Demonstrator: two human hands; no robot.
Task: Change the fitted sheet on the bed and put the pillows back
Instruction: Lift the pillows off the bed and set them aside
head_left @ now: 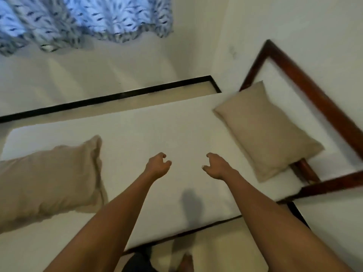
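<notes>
Left hand [158,166], right hand [216,166] above sheet [157,124], fingers loosely curled, empty. Left pillow [49,181] well apart from headboard [306,89]: best grip both ends, set square beside right pillow [267,130].

walls [98,71]: plain white, meeting at a corner | curtain [84,18]: blue-and-white leaf print, backlit by daylight, upper left | floor [225,242]: pale cream | skirting [117,95]: black strip along wall base | wooden frame [314,95]: dark brown, against right wall
</notes>
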